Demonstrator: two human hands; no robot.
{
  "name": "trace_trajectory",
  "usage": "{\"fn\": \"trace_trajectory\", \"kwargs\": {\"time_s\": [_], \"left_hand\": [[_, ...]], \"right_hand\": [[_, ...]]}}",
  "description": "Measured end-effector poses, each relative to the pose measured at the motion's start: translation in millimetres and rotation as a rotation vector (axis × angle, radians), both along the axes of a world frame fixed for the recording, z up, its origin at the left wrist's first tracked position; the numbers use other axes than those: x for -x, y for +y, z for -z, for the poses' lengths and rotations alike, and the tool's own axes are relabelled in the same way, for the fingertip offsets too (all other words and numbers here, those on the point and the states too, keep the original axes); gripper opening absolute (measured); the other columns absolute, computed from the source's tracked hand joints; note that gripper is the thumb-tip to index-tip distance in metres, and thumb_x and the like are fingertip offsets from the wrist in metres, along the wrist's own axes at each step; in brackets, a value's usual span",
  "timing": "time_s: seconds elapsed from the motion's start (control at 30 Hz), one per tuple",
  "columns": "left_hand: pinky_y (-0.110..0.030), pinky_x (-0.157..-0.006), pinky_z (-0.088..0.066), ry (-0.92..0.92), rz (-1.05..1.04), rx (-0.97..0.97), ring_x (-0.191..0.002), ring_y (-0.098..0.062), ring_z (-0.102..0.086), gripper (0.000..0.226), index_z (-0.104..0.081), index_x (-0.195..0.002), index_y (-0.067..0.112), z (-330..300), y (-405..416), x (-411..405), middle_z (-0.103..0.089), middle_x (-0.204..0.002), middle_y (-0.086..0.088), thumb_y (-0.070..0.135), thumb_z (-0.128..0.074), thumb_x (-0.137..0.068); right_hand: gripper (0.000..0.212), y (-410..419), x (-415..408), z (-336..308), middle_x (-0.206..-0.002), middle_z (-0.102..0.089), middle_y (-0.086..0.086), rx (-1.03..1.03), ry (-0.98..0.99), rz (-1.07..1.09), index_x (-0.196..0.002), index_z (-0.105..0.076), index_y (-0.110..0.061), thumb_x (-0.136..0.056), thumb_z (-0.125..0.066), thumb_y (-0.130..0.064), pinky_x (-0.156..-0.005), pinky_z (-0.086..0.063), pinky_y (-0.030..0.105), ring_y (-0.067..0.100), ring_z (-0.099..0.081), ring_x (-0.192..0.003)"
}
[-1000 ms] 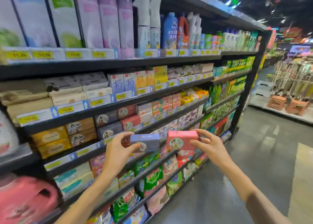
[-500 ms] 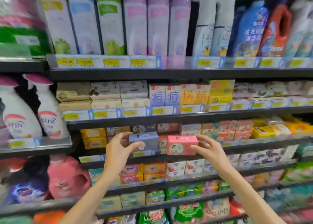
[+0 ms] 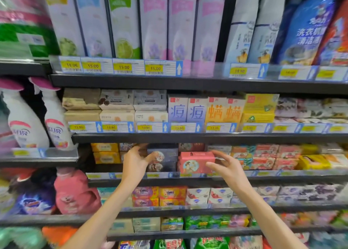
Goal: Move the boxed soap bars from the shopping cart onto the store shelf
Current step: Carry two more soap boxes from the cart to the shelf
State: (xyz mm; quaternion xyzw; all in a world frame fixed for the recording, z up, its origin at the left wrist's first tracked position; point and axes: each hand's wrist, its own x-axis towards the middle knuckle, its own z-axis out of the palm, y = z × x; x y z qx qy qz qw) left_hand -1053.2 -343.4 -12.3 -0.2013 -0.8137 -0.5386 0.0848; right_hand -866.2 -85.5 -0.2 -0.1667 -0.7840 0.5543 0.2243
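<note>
Facing the store shelf (image 3: 244,181), I see my left hand (image 3: 134,164) gripping the left end of a dark blue soap box (image 3: 165,157). The box lies inside the shelf, on top of a similar dark box. My right hand (image 3: 227,170) grips the right end of a pink soap box (image 3: 194,163), thumb on its front and fingers over the top. The pink box sits at the shelf's front edge, just right of the blue one. The shopping cart is out of view.
Yellow soap boxes (image 3: 106,152) sit left of my hands, and orange and pink ones (image 3: 263,157) to the right. The shelf board above (image 3: 188,137) hangs low over the boxes. Spray bottles (image 3: 54,120) stand at left, detergent bags (image 3: 75,192) below.
Both hands have pushed their boxes forward, from in front of the shelf into it. The view has turned square to the shelf and come closer.
</note>
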Motion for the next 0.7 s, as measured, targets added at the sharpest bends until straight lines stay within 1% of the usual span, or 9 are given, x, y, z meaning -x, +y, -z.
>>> {"fn": "trace_trajectory", "kwargs": {"time_s": [0.07,0.17,0.23,0.3,0.37,0.43,0.5,0.63,0.7], "left_hand": [[-0.038,-0.084,-0.060,-0.017,-0.004,-0.024,-0.089,-0.011,-0.073,0.043,-0.071,-0.111,0.012,3,2,5,-0.077,-0.096,0.002,0.039,-0.083,-0.080],[-0.026,-0.082,-0.056,-0.047,-0.005,-0.087,-0.089,-0.005,-0.069,0.042,-0.067,-0.112,0.011,6,6,0,-0.074,-0.101,0.000,0.033,-0.083,-0.080],[-0.031,-0.086,-0.058,-0.058,0.003,-0.138,-0.092,-0.005,-0.069,0.045,-0.065,-0.115,0.012,14,8,-4,-0.074,-0.104,0.000,0.033,-0.082,-0.080],[-0.037,-0.088,-0.060,-0.042,-0.006,-0.164,-0.097,-0.011,-0.071,0.050,-0.064,-0.119,0.012,22,9,-5,-0.073,-0.107,-0.001,0.038,-0.081,-0.079],[-0.034,-0.089,-0.059,-0.020,-0.029,-0.155,-0.099,-0.011,-0.070,0.047,-0.063,-0.119,0.015,26,10,-7,-0.072,-0.112,-0.001,0.037,-0.080,-0.081],[-0.026,-0.088,-0.056,0.002,-0.036,-0.146,-0.100,-0.009,-0.068,0.042,-0.062,-0.121,0.018,26,12,-8,-0.069,-0.116,0.000,0.032,-0.079,-0.084],[-0.022,-0.086,-0.054,0.014,-0.034,-0.152,-0.100,-0.008,-0.067,0.042,-0.062,-0.122,0.018,27,13,-8,-0.069,-0.117,0.000,0.031,-0.078,-0.085],[-0.014,-0.080,-0.053,0.021,-0.038,-0.147,-0.091,0.003,-0.065,0.041,-0.063,-0.121,0.017,29,12,-6,-0.069,-0.115,0.002,0.033,-0.077,-0.086],[-0.008,-0.074,-0.049,0.018,-0.043,-0.151,-0.090,0.007,-0.063,0.040,-0.063,-0.121,0.018,31,12,-6,-0.069,-0.113,0.003,0.033,-0.077,-0.087]], "right_hand": [[0.054,-1,4,2,-0.117,-0.073,-0.006,-0.002,-0.001,0.013,-0.130,-0.063,-0.021,-0.080,-0.083,-0.027,-0.096,-0.056,0.041,0.008,-0.071,-0.105],[0.050,-6,9,5,-0.117,-0.073,-0.008,-0.019,0.012,0.044,-0.127,-0.064,-0.021,-0.081,-0.082,-0.026,-0.098,-0.055,0.038,0.004,-0.070,-0.103],[0.047,-7,13,8,-0.120,-0.071,-0.008,-0.029,0.028,0.064,-0.124,-0.065,-0.025,-0.080,-0.083,-0.027,-0.098,-0.054,0.034,0.001,-0.068,-0.104],[0.052,-9,17,10,-0.122,-0.070,-0.009,-0.055,0.046,0.082,-0.124,-0.065,-0.027,-0.077,-0.084,-0.037,-0.101,-0.053,0.037,0.004,-0.067,-0.110],[0.060,-9,21,11,-0.124,-0.069,-0.011,-0.074,0.062,0.105,-0.129,-0.064,-0.027,-0.075,-0.084,-0.045,-0.103,-0.051,0.040,0.007,-0.065,-0.115],[0.061,-10,24,10,-0.128,-0.066,-0.009,-0.107,0.071,0.134,-0.133,-0.062,-0.025,-0.078,-0.082,-0.042,-0.102,-0.050,0.035,0.007,-0.063,-0.116],[0.059,-10,27,10,-0.128,-0.065,-0.006,-0.129,0.070,0.163,-0.132,-0.062,-0.024,-0.080,-0.081,-0.041,-0.095,-0.050,0.026,0.005,-0.063,-0.111],[0.052,-10,36,14,-0.125,-0.063,0.000,-0.201,0.047,0.218,-0.129,-0.065,-0.021,-0.082,-0.079,-0.040,-0.079,-0.044,0.003,-0.011,-0.061,-0.098],[0.051,-13,38,15,-0.126,-0.061,0.001,-0.222,0.050,0.245,-0.129,-0.065,-0.019,-0.084,-0.078,-0.039,-0.084,-0.042,0.006,-0.004,-0.060,-0.103]]}}
